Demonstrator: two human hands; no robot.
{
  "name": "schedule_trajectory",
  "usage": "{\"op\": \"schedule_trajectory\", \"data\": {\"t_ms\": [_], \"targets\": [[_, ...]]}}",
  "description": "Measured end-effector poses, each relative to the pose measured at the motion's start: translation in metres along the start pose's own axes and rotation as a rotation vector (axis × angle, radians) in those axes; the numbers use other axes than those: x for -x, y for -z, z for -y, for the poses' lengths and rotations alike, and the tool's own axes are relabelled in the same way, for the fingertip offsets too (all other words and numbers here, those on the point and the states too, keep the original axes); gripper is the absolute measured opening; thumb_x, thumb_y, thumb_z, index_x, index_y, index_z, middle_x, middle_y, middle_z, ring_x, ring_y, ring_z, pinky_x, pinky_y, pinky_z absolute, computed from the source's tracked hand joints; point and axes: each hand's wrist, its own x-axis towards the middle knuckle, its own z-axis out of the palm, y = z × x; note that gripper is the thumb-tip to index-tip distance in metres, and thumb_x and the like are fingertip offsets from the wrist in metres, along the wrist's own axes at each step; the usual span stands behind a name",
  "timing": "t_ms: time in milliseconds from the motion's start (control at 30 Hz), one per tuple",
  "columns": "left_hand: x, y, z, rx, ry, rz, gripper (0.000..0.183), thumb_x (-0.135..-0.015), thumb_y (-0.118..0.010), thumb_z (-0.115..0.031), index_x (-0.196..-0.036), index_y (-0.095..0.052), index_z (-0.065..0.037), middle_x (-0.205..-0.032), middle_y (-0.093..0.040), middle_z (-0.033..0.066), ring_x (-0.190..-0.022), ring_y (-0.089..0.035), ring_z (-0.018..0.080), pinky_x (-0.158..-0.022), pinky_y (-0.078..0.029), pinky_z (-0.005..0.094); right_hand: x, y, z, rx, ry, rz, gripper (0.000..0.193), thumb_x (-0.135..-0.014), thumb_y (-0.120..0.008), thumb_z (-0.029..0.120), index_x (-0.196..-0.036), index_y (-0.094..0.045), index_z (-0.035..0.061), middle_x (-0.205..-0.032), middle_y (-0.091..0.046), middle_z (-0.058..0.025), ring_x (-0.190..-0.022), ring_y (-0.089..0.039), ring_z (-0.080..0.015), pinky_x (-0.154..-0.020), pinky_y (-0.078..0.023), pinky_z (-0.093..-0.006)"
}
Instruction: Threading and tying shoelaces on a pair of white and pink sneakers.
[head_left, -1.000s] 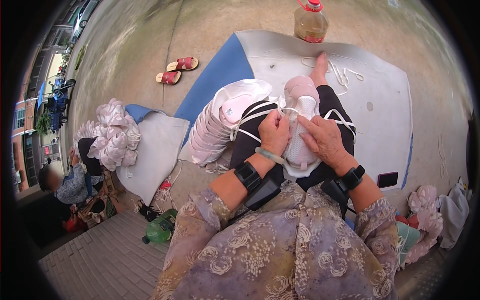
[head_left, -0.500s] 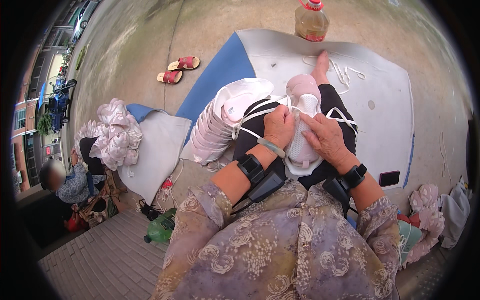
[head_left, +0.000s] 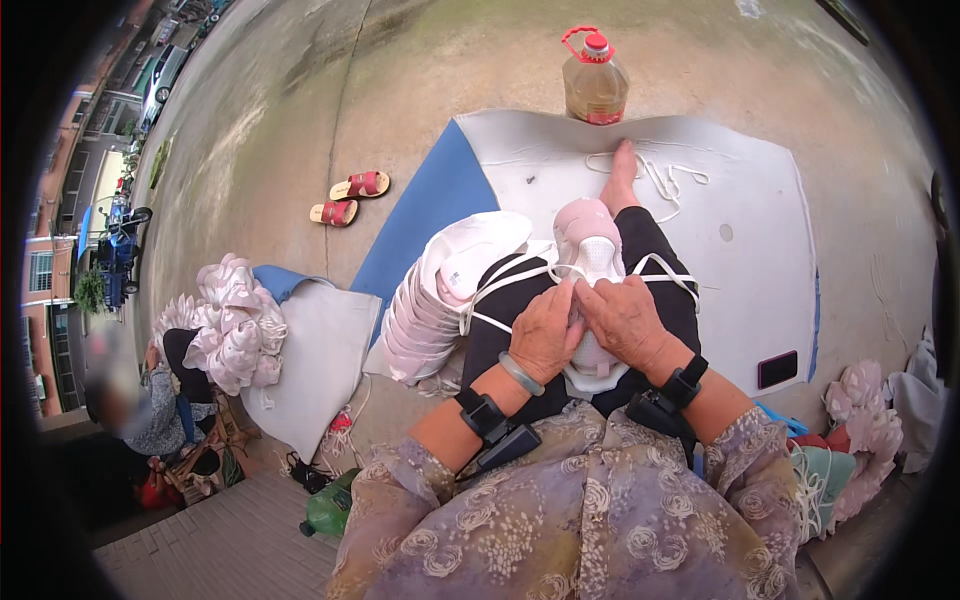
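Note:
A pink and white shoe upper (head_left: 598,258) lies lengthwise on my lap, its rounded pink end pointing away from me. A white shoelace (head_left: 567,268) crosses it, and its long ends loop out over both thighs. My left hand (head_left: 546,332) is closed in a pinch on the lace at the upper's left side. Fingertips of my right hand (head_left: 626,320) meet it there, also pinched at the lace; the exact grip is partly hidden. Left of my lap leans a stack of nested pink and white shoe uppers (head_left: 420,325).
A white and blue mat (head_left: 740,290) lies under my legs, with loose laces (head_left: 660,185) and a phone (head_left: 777,369). Beyond stands a capped jug (head_left: 596,88). Red sandals (head_left: 335,212), a green bottle (head_left: 327,510) and more uppers (head_left: 240,320) lie left, near another person (head_left: 150,400).
My right hand has gone from a pointing finger on the upper to a pinch beside my left fingertips. The view has tilted, so the scene sits lower.

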Motion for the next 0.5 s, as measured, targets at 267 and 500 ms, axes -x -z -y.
{"op": "schedule_trajectory", "data": {"t_ms": [267,500], "targets": [[-0.016,0.005,-0.003,-0.158,0.134,0.257,0.035,-0.074,-0.059,-0.016,-0.101,-0.048,0.003,-0.082,-0.061,0.0192,-0.074,-0.060,0.0351,-0.065,-0.049,0.0418,0.004,-0.002,-0.002,-0.055,-0.008,-0.044,0.037,-0.073,-0.062,0.017,-0.107,-0.053,0.0055,-0.072,-0.051,-0.0048,-0.063,-0.053,-0.0202,-0.063,-0.037,-0.0332],[-0.025,-0.003,-0.004,-0.232,0.205,0.328,0.022,-0.075,-0.054,-0.014,-0.089,-0.046,0.000,-0.078,-0.060,0.0224,-0.072,-0.060,0.0383,-0.066,-0.048,0.0458,0.000,-0.009,0.001,-0.133,-0.181,-0.066,0.032,-0.073,-0.062,0.015,-0.103,-0.052,0.0112,-0.075,-0.056,-0.0046,-0.069,-0.056,-0.0224,-0.065,-0.036,-0.0352]]}}
